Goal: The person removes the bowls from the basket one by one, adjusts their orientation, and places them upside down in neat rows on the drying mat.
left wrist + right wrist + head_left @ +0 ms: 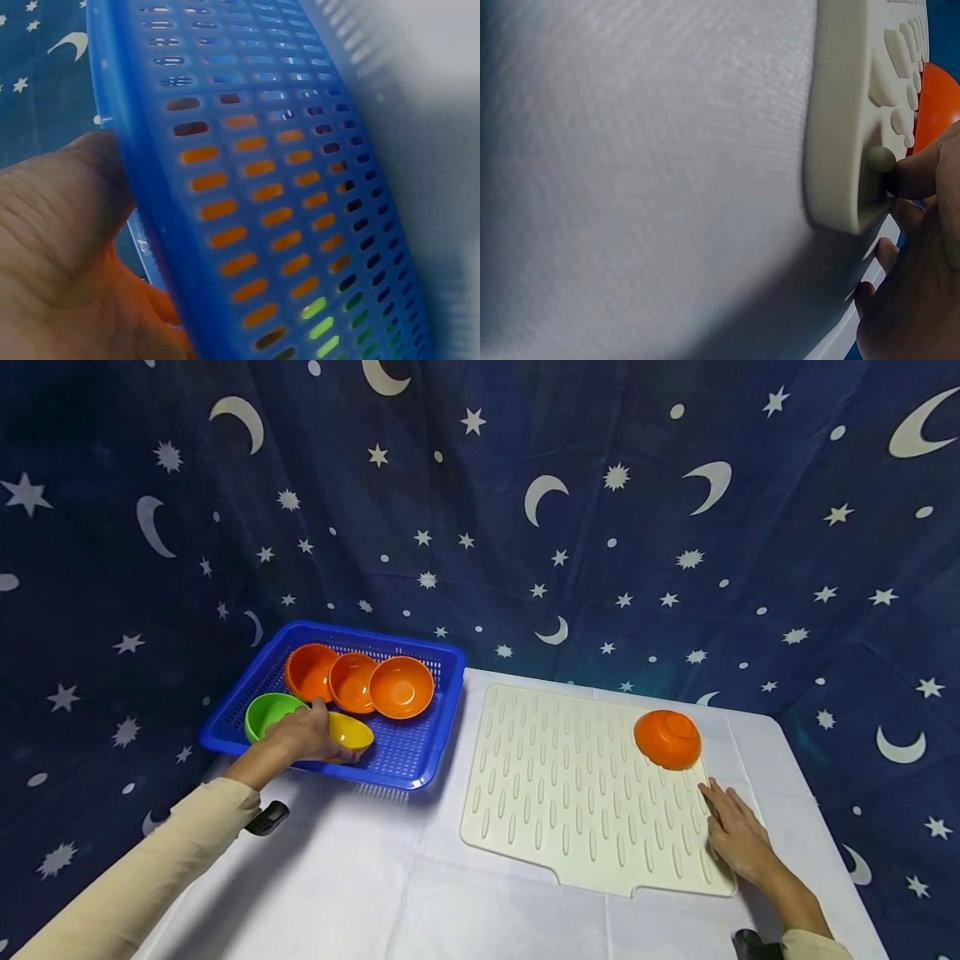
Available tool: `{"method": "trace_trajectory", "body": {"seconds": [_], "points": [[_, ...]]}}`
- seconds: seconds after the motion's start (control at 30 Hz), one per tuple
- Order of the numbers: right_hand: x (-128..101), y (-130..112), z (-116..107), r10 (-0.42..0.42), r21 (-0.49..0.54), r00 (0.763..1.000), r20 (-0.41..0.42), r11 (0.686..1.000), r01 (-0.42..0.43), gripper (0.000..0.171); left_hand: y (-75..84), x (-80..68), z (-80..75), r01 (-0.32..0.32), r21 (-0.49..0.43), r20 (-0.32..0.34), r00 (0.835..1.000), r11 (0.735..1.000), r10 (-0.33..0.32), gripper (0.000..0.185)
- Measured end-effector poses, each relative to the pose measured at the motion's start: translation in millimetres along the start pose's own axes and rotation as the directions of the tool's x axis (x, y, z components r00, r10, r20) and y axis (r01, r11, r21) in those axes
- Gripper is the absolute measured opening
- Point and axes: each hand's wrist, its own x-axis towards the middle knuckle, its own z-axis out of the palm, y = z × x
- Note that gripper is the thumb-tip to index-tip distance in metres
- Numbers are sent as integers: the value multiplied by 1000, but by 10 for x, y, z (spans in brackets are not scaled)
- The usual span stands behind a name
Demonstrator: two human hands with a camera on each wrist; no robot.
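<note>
In the head view my left hand [303, 735] reaches into a blue plastic basket [432, 758] and grips a yellow bowl [351, 735] by its side. A green bowl [266, 712] sits just left of that hand. Behind stand three orange bowls in a row, the right one [402, 687] facing up. My right hand [738, 835] rests with relaxed fingers along the right edge of a cream draining mat [570, 777]. An orange bowl [667, 740] lies upside down at the mat's back right. In the left wrist view the basket wall [247, 187] hides the left fingertips.
A white cloth [360, 877] covers the table under the basket and mat. Dark blue fabric [495, 485] with moons and stars hangs behind and at both sides. The basket's raised rim [450, 693] stands between the bowls and the mat.
</note>
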Motion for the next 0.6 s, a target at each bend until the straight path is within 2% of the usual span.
{"method": "trace_trajectory", "body": {"seconds": [0.2, 0.37, 0.6], "points": [[-13, 13, 20, -13, -4, 1000, -22, 1000, 13, 47, -58, 9, 69, -47, -41, -86, 995, 998, 44, 105], [-8, 15, 30, -15, -10, 999, -28, 1000, 14, 47, -112, -2, 128, -64, -77, -152, 987, 995, 52, 114], [-15, 18, 23, -32, 6, 999, -41, 999, 32, 47, -152, -66, 199, -158, -142, -279, 953, 977, 114, 118]]}}
